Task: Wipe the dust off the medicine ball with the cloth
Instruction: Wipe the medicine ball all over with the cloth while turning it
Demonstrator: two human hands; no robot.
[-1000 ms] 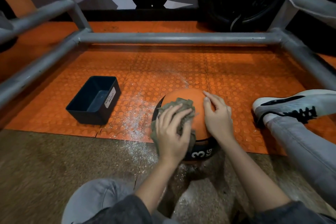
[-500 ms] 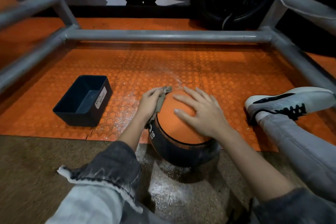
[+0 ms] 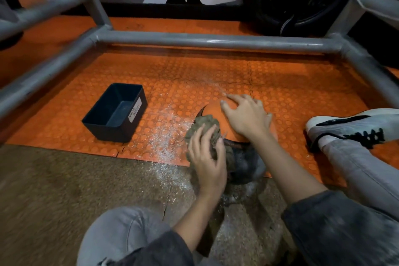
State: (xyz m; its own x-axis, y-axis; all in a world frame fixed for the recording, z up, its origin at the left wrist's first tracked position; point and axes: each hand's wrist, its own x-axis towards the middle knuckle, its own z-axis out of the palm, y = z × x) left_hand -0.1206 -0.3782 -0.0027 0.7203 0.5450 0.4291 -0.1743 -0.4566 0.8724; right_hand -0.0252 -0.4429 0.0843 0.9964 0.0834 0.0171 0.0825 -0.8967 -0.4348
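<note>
An orange and black medicine ball (image 3: pixel 216 112) lies on the floor at the edge of the orange studded mat. My left hand (image 3: pixel 207 155) presses a crumpled grey-brown cloth (image 3: pixel 205 124) against the ball's near left side, fingers curled over the cloth. My right hand (image 3: pixel 246 115) rests on top of the ball with fingers spread and straight, steadying it. The hands hide most of the ball; its dark lower part (image 3: pixel 248 164) shows between my wrists.
A black plastic bin (image 3: pixel 116 112) with a white label stands to the left on the mat. White dust (image 3: pixel 166 136) is scattered between bin and ball. Grey metal frame bars (image 3: pixel 205 41) surround the mat. My white shoe (image 3: pixel 354 127) lies to the right.
My left hand brought the cloth from the ball's far left side back down to its near left side. The right hand stayed on top and the ball has turned.
</note>
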